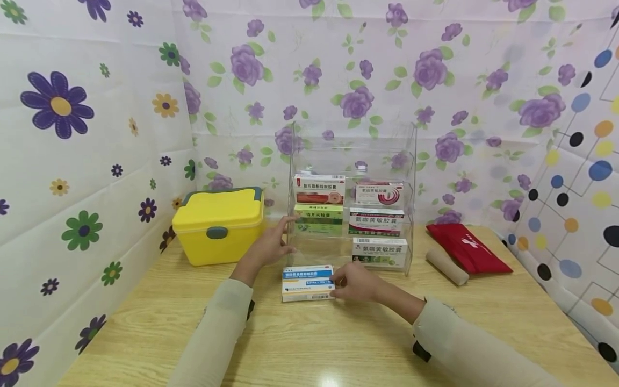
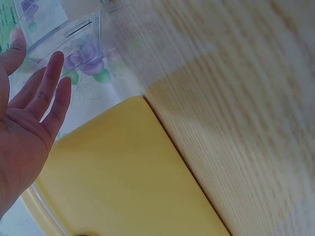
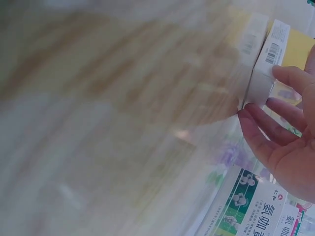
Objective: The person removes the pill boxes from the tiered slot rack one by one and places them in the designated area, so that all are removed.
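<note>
My right hand pinches the right end of a blue, white and yellow medicine box, thumb above and fingertips at the lower edge. The box lies tilted just in front of the clear tiered display rack. My left hand is at the rack's left side edge, its fingers loosely extended in the left wrist view. Beside those fingertips, a green medicine box stands on the middle tier. Above it is a red and white box. Three more medicine boxes fill the right column, the lowest nearest my right hand.
A yellow lidded case stands to the left, close to my left forearm. On the right lie a beige roll and a red first-aid pouch. Flowered cloth hangs behind the wooden table.
</note>
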Available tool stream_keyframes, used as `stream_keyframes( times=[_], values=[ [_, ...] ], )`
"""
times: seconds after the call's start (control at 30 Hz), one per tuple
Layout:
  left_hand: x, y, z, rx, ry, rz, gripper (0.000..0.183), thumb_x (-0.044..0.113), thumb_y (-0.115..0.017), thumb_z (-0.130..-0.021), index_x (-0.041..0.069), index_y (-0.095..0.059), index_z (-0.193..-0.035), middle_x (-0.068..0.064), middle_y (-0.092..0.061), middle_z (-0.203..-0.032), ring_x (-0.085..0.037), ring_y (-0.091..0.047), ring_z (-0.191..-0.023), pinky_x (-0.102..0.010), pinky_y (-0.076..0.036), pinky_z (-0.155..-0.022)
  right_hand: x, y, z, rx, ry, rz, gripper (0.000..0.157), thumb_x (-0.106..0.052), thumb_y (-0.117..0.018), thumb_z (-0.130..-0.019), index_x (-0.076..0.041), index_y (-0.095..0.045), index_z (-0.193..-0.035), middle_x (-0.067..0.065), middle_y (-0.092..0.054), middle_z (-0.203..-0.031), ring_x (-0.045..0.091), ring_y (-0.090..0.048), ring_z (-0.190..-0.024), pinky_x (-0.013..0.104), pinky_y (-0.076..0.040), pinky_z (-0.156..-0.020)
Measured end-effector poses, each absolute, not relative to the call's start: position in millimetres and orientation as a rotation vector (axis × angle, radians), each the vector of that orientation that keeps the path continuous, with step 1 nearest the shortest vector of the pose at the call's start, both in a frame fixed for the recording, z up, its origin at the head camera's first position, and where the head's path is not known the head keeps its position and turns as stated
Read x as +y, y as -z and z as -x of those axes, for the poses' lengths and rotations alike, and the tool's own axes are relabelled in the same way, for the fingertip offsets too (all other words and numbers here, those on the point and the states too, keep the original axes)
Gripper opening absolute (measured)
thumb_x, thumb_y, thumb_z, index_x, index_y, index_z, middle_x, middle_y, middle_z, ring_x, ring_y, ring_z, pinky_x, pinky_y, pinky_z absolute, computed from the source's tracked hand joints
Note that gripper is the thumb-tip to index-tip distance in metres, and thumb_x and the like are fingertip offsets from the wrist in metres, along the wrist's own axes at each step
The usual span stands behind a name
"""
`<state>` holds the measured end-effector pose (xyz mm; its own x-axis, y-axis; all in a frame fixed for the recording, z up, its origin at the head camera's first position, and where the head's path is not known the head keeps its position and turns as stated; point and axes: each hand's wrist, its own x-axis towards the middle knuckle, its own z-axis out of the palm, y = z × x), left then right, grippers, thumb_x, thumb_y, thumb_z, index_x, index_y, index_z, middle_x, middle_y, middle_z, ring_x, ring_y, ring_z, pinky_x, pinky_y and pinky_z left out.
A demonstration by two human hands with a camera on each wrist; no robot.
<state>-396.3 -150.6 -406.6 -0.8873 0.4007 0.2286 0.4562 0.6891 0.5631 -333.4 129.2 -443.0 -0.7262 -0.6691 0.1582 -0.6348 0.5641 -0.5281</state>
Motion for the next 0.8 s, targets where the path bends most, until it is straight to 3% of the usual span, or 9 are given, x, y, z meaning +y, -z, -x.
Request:
stream_keyframes(
  times=[0.17,0.27,0.4,0.47,0.67,0.8],
  values=[
    [-151.1,406.7,396.6,-2.808,0.972,0.719,0.085,0.013,-0.077,-0.086,0.038,-0.026,-0.149,-0.022,-0.058,-0.135,-0.02,-0.07,-0.084,-0.042,-0.057,-0.082,127.0,444.1,332.5,2.74,0.887,1.188,0.019,-0.015,-0.079,-0.084,-0.003,-0.078,-0.099,0.004,-0.075,-0.091,0.006,-0.065,-0.076,0.021,-0.053,-0.07],
    [-150.7,406.9,396.5,-2.809,0.979,0.722,0.084,0.012,-0.077,-0.087,0.037,-0.026,-0.149,-0.023,-0.058,-0.135,-0.02,-0.07,-0.084,-0.042,-0.057,-0.082,126.2,443.8,331.6,2.742,0.878,1.217,0.013,-0.015,-0.078,-0.084,-0.003,-0.076,-0.079,-0.001,-0.068,-0.072,0.0,-0.052,-0.061,0.016,-0.044,-0.059],
    [-150.4,406.6,396.2,-2.803,0.986,0.718,0.084,0.012,-0.077,-0.087,0.037,-0.027,-0.149,-0.023,-0.057,-0.135,-0.021,-0.07,-0.084,-0.042,-0.057,-0.081,124.6,442.3,330.5,2.761,0.831,1.198,0.024,-0.018,-0.077,-0.086,-0.012,-0.065,-0.065,-0.008,-0.053,-0.057,0.002,-0.034,-0.052,0.019,-0.03,-0.052],
    [-150.3,406.7,396.1,-2.805,0.979,0.725,0.084,0.012,-0.077,-0.087,0.037,-0.027,-0.149,-0.023,-0.057,-0.135,-0.021,-0.07,-0.084,-0.041,-0.057,-0.081,123.9,442.0,329.7,2.775,0.808,1.166,0.02,-0.02,-0.078,-0.086,-0.015,-0.068,-0.069,-0.012,-0.055,-0.059,0.001,-0.036,-0.052,0.019,-0.032,-0.052],
    [-149.6,406.9,396.6,-2.802,0.963,0.718,0.084,0.013,-0.076,-0.087,0.038,-0.026,-0.149,-0.024,-0.058,-0.134,-0.022,-0.07,-0.086,-0.042,-0.057,-0.08,122.8,440.6,328.8,2.792,0.776,1.156,0.025,-0.021,-0.077,-0.087,-0.016,-0.065,-0.065,-0.011,-0.057,-0.06,0.001,-0.036,-0.052,0.019,-0.034,-0.051],
    [-149.6,407.3,397.3,-2.809,0.953,0.707,0.084,0.012,-0.076,-0.088,0.039,-0.025,-0.149,-0.023,-0.058,-0.135,-0.022,-0.07,-0.087,-0.043,-0.057,-0.082,123.2,439.9,328.6,2.795,0.778,1.166,0.021,-0.02,-0.077,-0.087,-0.016,-0.067,-0.069,-0.01,-0.063,-0.067,0.001,-0.049,-0.058,0.019,-0.045,-0.057]
  ],
)
